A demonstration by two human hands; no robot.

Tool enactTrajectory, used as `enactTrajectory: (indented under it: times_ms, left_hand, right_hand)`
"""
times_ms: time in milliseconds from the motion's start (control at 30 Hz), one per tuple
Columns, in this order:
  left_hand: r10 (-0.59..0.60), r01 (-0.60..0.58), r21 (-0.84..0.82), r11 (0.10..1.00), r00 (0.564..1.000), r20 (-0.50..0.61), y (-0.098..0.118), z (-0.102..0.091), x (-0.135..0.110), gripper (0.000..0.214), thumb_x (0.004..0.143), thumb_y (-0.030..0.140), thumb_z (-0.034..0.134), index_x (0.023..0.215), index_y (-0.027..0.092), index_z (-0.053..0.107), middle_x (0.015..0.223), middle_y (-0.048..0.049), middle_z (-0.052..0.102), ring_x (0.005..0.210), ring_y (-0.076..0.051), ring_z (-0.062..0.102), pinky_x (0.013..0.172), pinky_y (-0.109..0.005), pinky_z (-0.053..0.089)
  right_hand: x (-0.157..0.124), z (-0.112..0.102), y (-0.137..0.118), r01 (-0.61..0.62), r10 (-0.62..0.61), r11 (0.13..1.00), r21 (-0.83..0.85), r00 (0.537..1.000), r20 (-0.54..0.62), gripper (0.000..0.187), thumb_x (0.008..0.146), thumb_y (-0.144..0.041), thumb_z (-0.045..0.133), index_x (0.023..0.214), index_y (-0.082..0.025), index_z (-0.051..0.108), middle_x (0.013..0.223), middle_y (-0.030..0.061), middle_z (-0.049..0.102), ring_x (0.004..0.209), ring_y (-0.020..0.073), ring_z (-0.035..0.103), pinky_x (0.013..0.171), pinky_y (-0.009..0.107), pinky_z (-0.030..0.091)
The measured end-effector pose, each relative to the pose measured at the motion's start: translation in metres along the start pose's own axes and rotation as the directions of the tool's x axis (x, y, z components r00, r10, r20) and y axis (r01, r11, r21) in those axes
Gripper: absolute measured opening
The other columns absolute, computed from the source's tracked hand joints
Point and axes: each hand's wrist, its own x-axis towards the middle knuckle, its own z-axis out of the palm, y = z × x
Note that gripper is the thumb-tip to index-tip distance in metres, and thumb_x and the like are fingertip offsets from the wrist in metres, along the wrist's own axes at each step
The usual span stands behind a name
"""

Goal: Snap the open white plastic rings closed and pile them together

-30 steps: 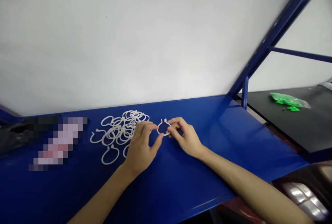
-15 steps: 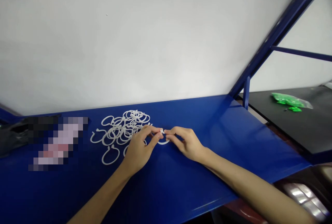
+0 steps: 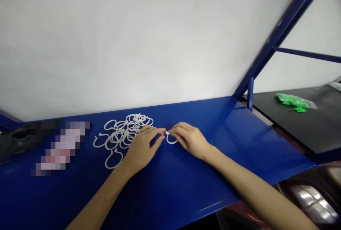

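Both my hands meet over one white plastic ring [image 3: 170,139] low on the blue table [image 3: 186,180]. My left hand [image 3: 142,148] pinches the ring's end with thumb and forefinger. My right hand [image 3: 188,139] lies over the ring's right side, fingers curled and pinched on its other end. A heap of several more white rings [image 3: 125,132] lies just left of my left hand, partly hidden by it. One loose ring [image 3: 113,159] lies nearer to me, in front of the heap.
A blurred-out patch [image 3: 60,148] covers something at the table's left. A white wall rises behind. A blue frame post [image 3: 277,36] slants up at the right. Beyond it a black table [image 3: 306,127] carries a bag of green parts [image 3: 293,101].
The ring was held up in the air between my fingertips. It has come down to the table, and both hands have lowered with it, their pinching fingertips drawn together at its ends.
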Motion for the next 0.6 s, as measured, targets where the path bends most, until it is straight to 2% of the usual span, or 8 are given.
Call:
enactTrajectory:
  times_ms: [67, 167, 267, 333, 400, 500, 533, 600]
  left_hand:
    - [-0.018, 0.018, 0.148, 0.989, 1.0, -0.002, -0.011, -0.002, 0.001, 0.025, 0.094, 0.03, 0.051, 0.112, 0.025, 0.068, 0.107, -0.0057, 0.072, 0.107, -0.026, 0.061, 0.098, -0.047, 0.049]
    - [-0.042, 0.046, 0.339, 0.94, 0.999, -0.019, -0.027, -0.004, 0.0, 0.021, 0.087, 0.036, 0.06, 0.1, 0.024, 0.071, 0.108, -0.0096, 0.069, 0.111, -0.034, 0.056, 0.097, -0.054, 0.047]
    - [-0.022, 0.013, 0.393, 0.919, 1.0, 0.018, -0.034, -0.004, -0.002, 0.012, 0.083, 0.035, 0.065, 0.083, 0.025, 0.07, 0.114, -0.0103, 0.065, 0.115, -0.037, 0.052, 0.096, -0.056, 0.045]
    - [0.004, -0.017, 0.363, 0.931, 0.999, 0.035, -0.032, -0.003, -0.002, 0.011, 0.085, 0.029, 0.063, 0.077, 0.025, 0.068, 0.116, -0.0087, 0.065, 0.117, -0.035, 0.05, 0.096, -0.056, 0.044]
    - [0.02, -0.022, 0.296, 0.955, 1.0, 0.01, -0.025, -0.001, -0.001, 0.013, 0.088, 0.026, 0.06, 0.077, 0.025, 0.067, 0.114, -0.0072, 0.066, 0.115, -0.032, 0.051, 0.097, -0.054, 0.044]
    - [0.037, -0.024, 0.175, 0.984, 0.997, -0.072, -0.01, 0.002, -0.001, 0.013, 0.091, 0.026, 0.058, 0.082, 0.025, 0.068, 0.107, -0.0058, 0.065, 0.109, -0.026, 0.053, 0.098, -0.049, 0.044]
    - [0.05, -0.037, 0.139, 0.99, 0.995, -0.09, -0.005, 0.004, -0.002, 0.013, 0.092, 0.027, 0.058, 0.084, 0.025, 0.068, 0.105, -0.0051, 0.064, 0.107, -0.024, 0.053, 0.098, -0.046, 0.045]
    - [0.079, -0.071, 0.08, 0.994, 0.992, -0.099, 0.004, 0.008, -0.005, 0.01, 0.092, 0.027, 0.06, 0.086, 0.025, 0.069, 0.102, -0.0041, 0.063, 0.104, -0.022, 0.054, 0.094, -0.042, 0.048]
  right_hand:
    - [0.002, -0.007, 0.014, -0.168, 0.167, 0.975, -0.145, 0.986, -0.024, 0.023, 0.104, -0.025, 0.045, 0.11, -0.02, 0.066, 0.111, 0.0096, 0.064, 0.095, 0.0182, 0.063, 0.081, 0.03, 0.054]
    - [0.001, -0.02, 0.039, -0.398, 0.412, 0.816, -0.419, 0.909, -0.061, 0.023, 0.101, -0.022, 0.048, 0.111, -0.02, 0.069, 0.109, 0.0113, 0.064, 0.095, 0.023, 0.061, 0.076, 0.032, 0.053]
    - [0.0, -0.029, 0.055, -0.476, 0.529, 0.68, -0.558, 0.845, -0.076, 0.023, 0.098, -0.021, 0.054, 0.114, -0.016, 0.069, 0.105, 0.0153, 0.066, 0.099, 0.0288, 0.058, 0.082, 0.038, 0.052]
    - [0.001, -0.03, 0.055, -0.475, 0.517, 0.683, -0.555, 0.851, -0.092, 0.026, 0.097, -0.023, 0.056, 0.119, -0.013, 0.068, 0.107, 0.0171, 0.066, 0.102, 0.0309, 0.057, 0.087, 0.042, 0.05]
    - [0.003, -0.027, 0.046, -0.429, 0.447, 0.781, -0.454, 0.892, -0.074, 0.026, 0.099, -0.024, 0.054, 0.119, -0.013, 0.067, 0.108, 0.0159, 0.067, 0.103, 0.0298, 0.057, 0.09, 0.042, 0.049]
    - [0.006, -0.017, 0.022, -0.302, 0.304, 0.951, -0.073, 0.952, 0.023, 0.021, 0.1, -0.029, 0.055, 0.111, -0.017, 0.068, 0.104, 0.0089, 0.07, 0.097, 0.0225, 0.062, 0.091, 0.037, 0.049]
    - [0.006, -0.012, 0.013, -0.279, 0.275, 0.956, 0.088, 0.96, 0.063, 0.019, 0.099, -0.032, 0.058, 0.108, -0.018, 0.068, 0.101, 0.0065, 0.071, 0.093, 0.0196, 0.064, 0.087, 0.034, 0.051]
    - [0.005, -0.003, -0.003, -0.3, 0.269, 0.884, 0.359, 0.954, 0.135, 0.019, 0.098, -0.033, 0.059, 0.108, -0.018, 0.065, 0.094, 0.0031, 0.071, 0.081, 0.0152, 0.065, 0.076, 0.028, 0.052]
